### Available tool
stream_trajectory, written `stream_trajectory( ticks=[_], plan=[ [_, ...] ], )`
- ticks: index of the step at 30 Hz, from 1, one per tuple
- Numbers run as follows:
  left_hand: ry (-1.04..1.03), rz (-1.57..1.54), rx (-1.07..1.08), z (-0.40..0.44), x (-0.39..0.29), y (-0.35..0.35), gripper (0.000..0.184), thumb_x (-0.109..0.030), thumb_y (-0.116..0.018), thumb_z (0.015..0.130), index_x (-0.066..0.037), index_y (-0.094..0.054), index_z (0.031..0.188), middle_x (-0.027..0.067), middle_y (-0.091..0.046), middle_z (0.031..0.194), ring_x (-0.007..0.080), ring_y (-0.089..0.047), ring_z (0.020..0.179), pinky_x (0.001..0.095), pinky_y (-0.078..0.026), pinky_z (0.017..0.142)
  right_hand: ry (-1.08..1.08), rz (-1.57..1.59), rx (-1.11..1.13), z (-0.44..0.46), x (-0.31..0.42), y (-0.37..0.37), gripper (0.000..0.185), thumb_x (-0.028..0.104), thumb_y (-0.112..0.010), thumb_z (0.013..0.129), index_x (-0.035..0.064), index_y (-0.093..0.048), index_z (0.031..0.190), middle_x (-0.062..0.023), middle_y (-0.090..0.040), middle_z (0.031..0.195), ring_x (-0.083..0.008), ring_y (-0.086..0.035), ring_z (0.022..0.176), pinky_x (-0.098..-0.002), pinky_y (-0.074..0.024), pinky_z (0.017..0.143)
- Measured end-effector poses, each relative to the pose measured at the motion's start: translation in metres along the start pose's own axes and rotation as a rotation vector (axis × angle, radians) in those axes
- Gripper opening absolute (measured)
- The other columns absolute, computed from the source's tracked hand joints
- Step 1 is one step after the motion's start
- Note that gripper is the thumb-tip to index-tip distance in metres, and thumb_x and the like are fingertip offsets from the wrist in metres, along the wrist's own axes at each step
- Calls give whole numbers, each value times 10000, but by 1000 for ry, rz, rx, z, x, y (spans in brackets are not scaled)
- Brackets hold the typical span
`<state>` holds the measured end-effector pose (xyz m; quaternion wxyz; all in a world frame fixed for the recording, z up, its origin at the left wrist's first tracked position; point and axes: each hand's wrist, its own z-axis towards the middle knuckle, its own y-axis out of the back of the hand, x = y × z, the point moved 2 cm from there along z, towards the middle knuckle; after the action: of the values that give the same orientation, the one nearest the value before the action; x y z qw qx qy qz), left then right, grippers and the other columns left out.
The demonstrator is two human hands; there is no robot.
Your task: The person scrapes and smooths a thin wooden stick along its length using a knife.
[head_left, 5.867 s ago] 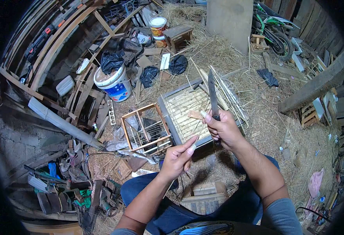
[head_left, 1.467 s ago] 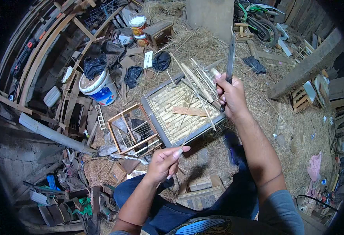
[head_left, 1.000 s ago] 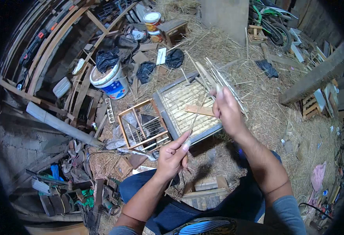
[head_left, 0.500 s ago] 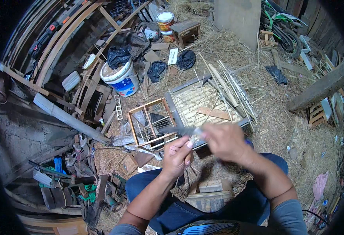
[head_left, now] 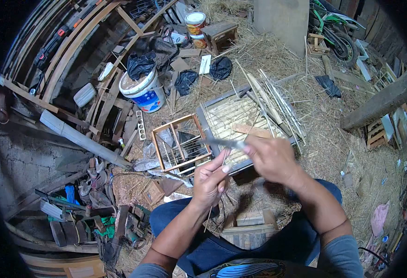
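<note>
My left hand (head_left: 209, 181) is closed around a thin bamboo stick (head_left: 207, 220), whose lower end hangs below the fist. My right hand (head_left: 274, 161) grips a knife (head_left: 224, 143) by its handle, the blade pointing left just above the left fingertips. Motion blurs the blade, so I cannot tell whether it touches the stick. Beyond my hands lies a dark-edged slatted panel (head_left: 202, 124) with a flat piece of wood (head_left: 251, 130) and a bundle of bamboo strips (head_left: 269, 103) on it. Left of the panel rests a small wooden frame (head_left: 157, 150) with thin rods across it.
A white bucket (head_left: 147, 103) topped with a black bag stands at upper left. A bamboo pole (head_left: 80, 139) slants along the left side. Stacked tins (head_left: 195, 23), a wooden stool (head_left: 219, 30) and a motorcycle (head_left: 342, 48) are farther back. Straw covers the floor.
The knife and my right hand have shifted slightly up and right, with the blade now higher above my left hand. The left hand stays nearly in place, holding the stick.
</note>
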<state>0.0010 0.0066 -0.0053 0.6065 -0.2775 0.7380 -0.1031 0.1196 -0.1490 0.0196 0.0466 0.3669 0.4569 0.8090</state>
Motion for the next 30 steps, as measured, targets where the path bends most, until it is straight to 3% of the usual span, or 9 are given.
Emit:
stream_trajectory(
  ticks=[1,5,8,15,21,25,27,28,30],
  plan=[
    [-1,-1,2,-1,1,2,438,-66,-631,950,63,-542,1359,-50,-551,660,15,-405,454,190,-321,428,-16,-35,-102,4,-4,3,273,374,-483,1014,138,-598,940,-98,-632,593,-328,-626,491,-466,-470,431],
    [42,12,-93,-1,1,0,428,-63,-644,941,71,-554,1338,-46,-547,630,21,-401,437,198,-327,425,58,50,118,-12,24,-8,263,372,-470,1012,154,-597,938,-100,-630,598,-335,-647,524,-471,-480,436],
    [72,-49,-2,0,0,7,477,-37,-642,928,68,-522,1377,-42,-569,650,25,-410,440,204,-346,432,-48,-22,67,0,5,-1,246,368,-500,999,159,-606,924,-96,-616,572,-313,-623,467,-462,-456,402],
    [80,-74,-13,1,-2,7,504,-20,-631,927,52,-498,1408,-32,-605,722,28,-411,444,206,-347,436,71,33,29,-2,7,-8,267,374,-509,1002,147,-624,922,-96,-612,551,-298,-607,438,-440,-442,390],
    [95,-117,-83,-4,0,5,490,-7,-626,928,46,-508,1400,-29,-566,645,24,-406,436,211,-333,426,62,-30,153,-6,22,-4,273,360,-510,1004,135,-610,887,-91,-630,579,-289,-650,512,-437,-470,433],
    [100,-51,-37,-1,0,5,486,-33,-622,919,9,-526,1393,-33,-562,604,46,-374,374,228,-298,382,-21,-46,19,0,10,2,258,352,-526,995,131,-610,891,-104,-622,576,-314,-643,506,-442,-483,454],
    [114,-120,-81,-4,2,3,476,-12,-632,927,40,-524,1388,-39,-557,616,26,-387,395,209,-313,395,101,21,69,-7,25,-4,244,340,-524,997,136,-597,885,-102,-617,580,-316,-638,502,-438,-475,438],
    [135,-70,-123,-4,-4,-3,473,-10,-628,928,33,-528,1388,-35,-555,611,27,-381,395,212,-313,396,21,-52,166,-4,23,0,257,350,-496,1007,139,-593,897,-93,-613,577,-301,-632,487,-433,-459,410],
    [118,-91,36,-2,0,11,486,-18,-633,927,22,-521,1399,-34,-569,642,26,-402,427,217,-337,427,-14,-60,26,2,2,-3,296,387,-454,1019,151,-597,913,-77,-597,547,-279,-612,448,-428,-446,388]
  ],
)
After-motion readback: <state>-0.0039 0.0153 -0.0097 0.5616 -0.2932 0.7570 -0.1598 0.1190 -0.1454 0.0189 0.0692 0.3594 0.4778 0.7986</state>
